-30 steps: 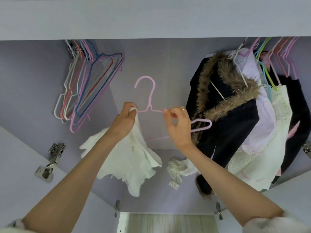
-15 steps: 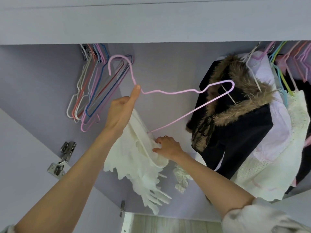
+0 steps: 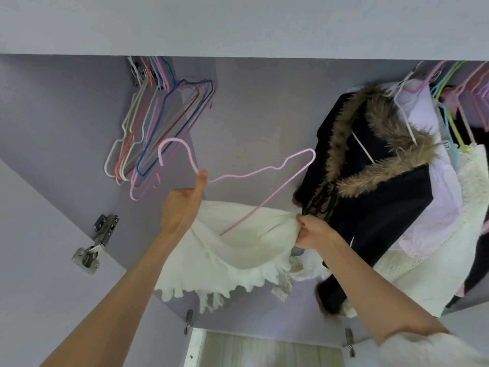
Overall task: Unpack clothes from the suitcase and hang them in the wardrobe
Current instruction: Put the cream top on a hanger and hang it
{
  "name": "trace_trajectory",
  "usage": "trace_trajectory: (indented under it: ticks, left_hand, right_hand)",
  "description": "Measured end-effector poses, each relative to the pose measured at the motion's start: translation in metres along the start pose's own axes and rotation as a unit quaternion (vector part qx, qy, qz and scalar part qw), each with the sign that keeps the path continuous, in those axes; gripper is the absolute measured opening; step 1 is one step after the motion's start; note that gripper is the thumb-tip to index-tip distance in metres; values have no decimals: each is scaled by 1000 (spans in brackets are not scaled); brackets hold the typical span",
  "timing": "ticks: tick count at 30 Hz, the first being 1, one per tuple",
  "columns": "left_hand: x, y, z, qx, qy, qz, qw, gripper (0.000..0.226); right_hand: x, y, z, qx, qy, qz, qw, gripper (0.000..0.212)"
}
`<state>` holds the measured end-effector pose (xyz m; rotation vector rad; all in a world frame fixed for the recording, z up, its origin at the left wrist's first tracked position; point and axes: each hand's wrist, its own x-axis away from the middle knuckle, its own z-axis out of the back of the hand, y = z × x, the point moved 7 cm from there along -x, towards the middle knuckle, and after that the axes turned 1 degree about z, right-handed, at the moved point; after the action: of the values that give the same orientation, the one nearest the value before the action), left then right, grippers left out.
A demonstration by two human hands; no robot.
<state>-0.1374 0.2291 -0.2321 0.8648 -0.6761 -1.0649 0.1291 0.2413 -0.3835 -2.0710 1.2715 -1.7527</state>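
pink hanger's [image 3: 254, 176] lower left end inside the white garment [image 3: 238, 250], rail perhaps behind the wardrobe's top panel [image 3: 238, 25]

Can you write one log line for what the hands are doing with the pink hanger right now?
left hand: holds pink hanger | right hand: pinches white garment | hanger: off rail

Single head-worn wide-angle view, tilted steeply upward from below at arm's length into the lilac-walled wardrobe interior [image 3: 264, 107], facing its back panel, both raised forearms entering from the lower edge.
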Motion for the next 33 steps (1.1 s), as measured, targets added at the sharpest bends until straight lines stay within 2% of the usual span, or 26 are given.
trace_trajectory:
  ticks: [4, 7, 9, 12, 13, 14, 16, 17, 20, 23, 27, 30, 33]
  left_hand:
    - [-5, -2, -3, 21, 25, -47, 998, 51]
    - [-10, -6, -9, 52, 8, -54, 997, 35]
    - [-14, -12, -13, 59, -6, -34, 998, 31]
    - [-21, -29, -18, 97, -14, 12, 995, 27]
    - [-21, -33, -19, 116, -11, 23, 993, 27]
    - [-21, -36, -20, 129, -4, 25, 991, 28]
    - [-20, -35, -23, 128, 5, 6, 992, 33]
    - [-19, -33, -24, 118, 4, -5, 993, 35]
    - [-20, -29, -26, 93, 4, -28, 995, 29]
    - [-19, -23, -26, 48, 15, -69, 996, 18]
    - [-14, -21, -30, -32, 24, -117, 992, 14]
    - [-11, -21, -28, -78, 23, -161, 984, 13]
    - [-9, -21, -27, -109, 17, -167, 980, 14]
  right_hand:
    - [-2, -21, 19, 84, -13, 4, 996, 19]
    - [7, -34, 19, 165, -30, 37, 985, 23]
    - [18, -38, 13, 185, -102, 29, 977, 33]
    - [31, -36, 9, 324, -192, 3, 926, 44]
    - [29, -34, 12, 384, -176, 1, 906, 44]
    - [25, -34, 17, 452, -127, 13, 883, 43]
    - [15, -46, 29, 535, 8, 84, 841, 40]
    - [12, -51, 35, 536, 63, 114, 834, 37]
    - [11, -51, 58, 422, 145, 116, 887, 17]
    - [15, -41, 67, 322, 139, 79, 933, 22]
    - [11, -22, 56, 142, 102, 34, 984, 24]
    - [14, -18, 47, 67, 82, -3, 994, 28]
    - [22, -32, 40, 59, 74, 28, 995, 36]
